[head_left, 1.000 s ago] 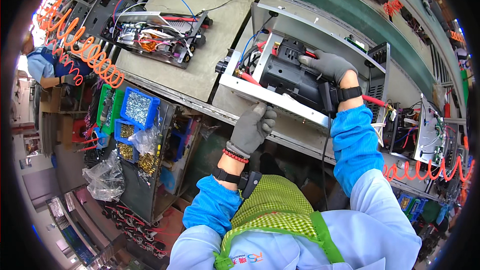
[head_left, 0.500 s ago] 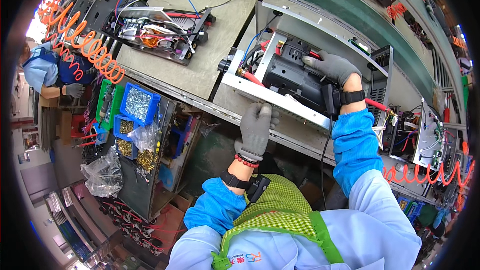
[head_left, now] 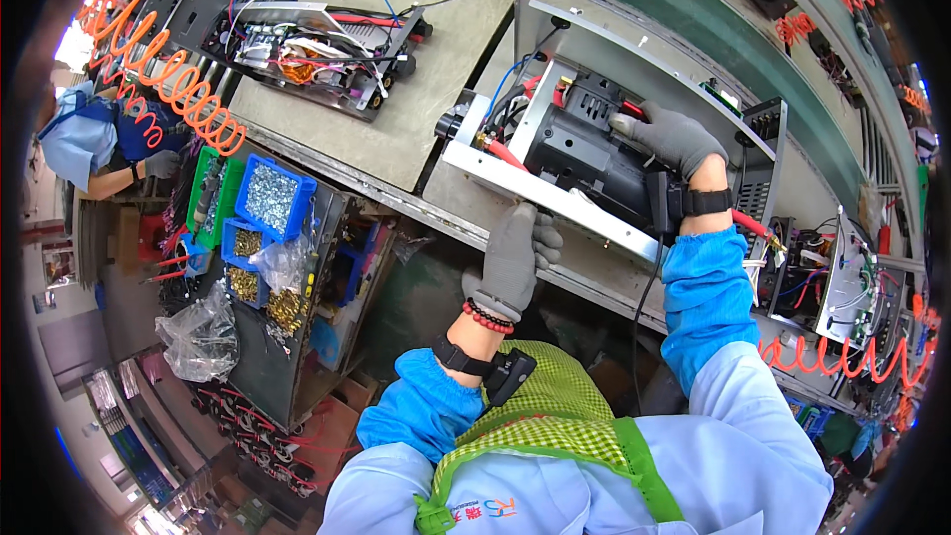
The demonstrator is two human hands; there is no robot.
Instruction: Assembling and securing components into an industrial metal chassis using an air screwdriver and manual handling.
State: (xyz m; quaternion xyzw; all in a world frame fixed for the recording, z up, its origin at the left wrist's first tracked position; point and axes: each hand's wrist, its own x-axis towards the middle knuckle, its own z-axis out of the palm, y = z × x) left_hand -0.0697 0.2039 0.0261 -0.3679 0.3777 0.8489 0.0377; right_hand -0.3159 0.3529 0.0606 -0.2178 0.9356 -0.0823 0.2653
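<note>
A metal chassis (head_left: 567, 200) with pale edges lies on the bench in front of me. Inside it sits a black plastic housing (head_left: 584, 151), with a red cable (head_left: 508, 155) at its left end. My right hand (head_left: 676, 139), in a grey glove, grips the housing's far side; its thumb lies on top and its other fingers are mostly hidden. At the chassis's near edge is my left hand (head_left: 517, 256), also gloved, with thumb and fingertips pinched against the panel. Whatever may be between those fingertips is too small to make out.
Another open chassis with wiring (head_left: 317, 54) lies on the bench to the left. Blue bins of screws (head_left: 272, 200) stand on a side cart. Orange coiled hoses (head_left: 178, 89) hang at left. Further wired units (head_left: 807, 267) sit at right. A co-worker (head_left: 94, 139) is at far left.
The view has shifted slightly. My left hand stays at the panel's near edge, its fingers a little more spread below the thumb. My right hand keeps its place on the housing.
</note>
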